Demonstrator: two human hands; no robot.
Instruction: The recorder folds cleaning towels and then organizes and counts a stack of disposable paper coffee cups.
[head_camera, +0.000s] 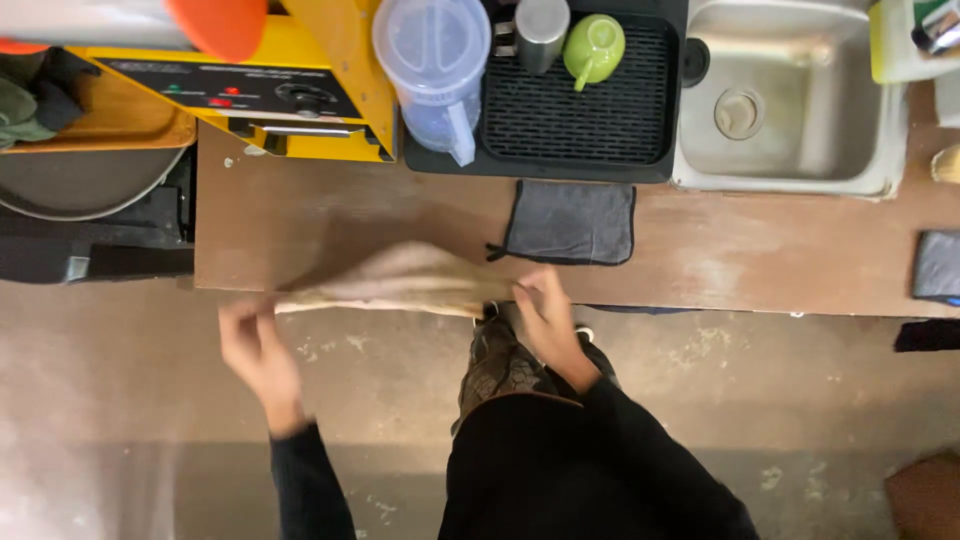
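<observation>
left hand (255, 350), fingers clenched on one end of beige cloth (400, 282); right hand (545, 315) gripping its other end. cloth stretched along the counter (760, 250) front edge. behind: grey rag (570, 222), then black drying tray (580, 110), clear jug (435, 70), green cup (595, 48) at back edge.

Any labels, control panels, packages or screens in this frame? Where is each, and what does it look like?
Control panel: on the yellow machine at top left; a dark slanted strip with a green light, red lights, a round knob and a line of small print.
Label: on a container at the top right corner, beside the sink; partly cut off, green and white.
No screens or signs show.
</observation>
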